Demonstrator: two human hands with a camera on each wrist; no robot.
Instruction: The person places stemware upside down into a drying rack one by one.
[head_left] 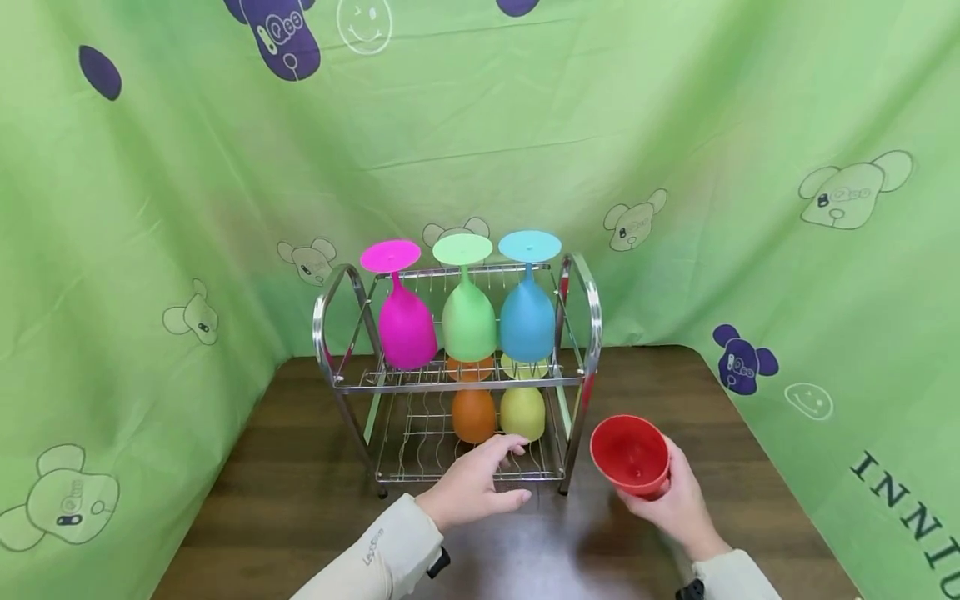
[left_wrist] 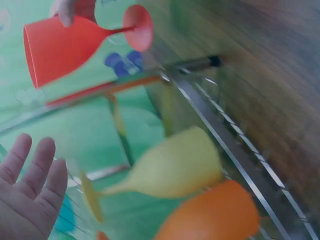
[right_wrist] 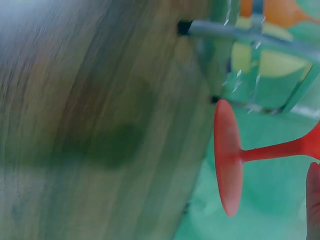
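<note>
A red goblet (head_left: 630, 454) is held upright by its bowl in my right hand (head_left: 684, 504), to the right of the rack; its foot and stem (right_wrist: 272, 152) show in the right wrist view. My left hand (head_left: 472, 487) reaches in front of the rack's lower tier with fingers extended and nothing held. Closest to it are the yellow goblet (head_left: 522, 414) and the orange goblet (head_left: 473, 415), upside down on that tier. On the top tier, a magenta goblet (head_left: 407, 329), a green goblet (head_left: 469, 321) and a blue goblet (head_left: 527, 321) stand upside down.
The two-tier metal dish rack (head_left: 457, 387) stands on a dark wooden table (head_left: 277, 500), its curved side handles rising left and right. A green printed cloth (head_left: 480, 108) hangs behind the table and along both sides.
</note>
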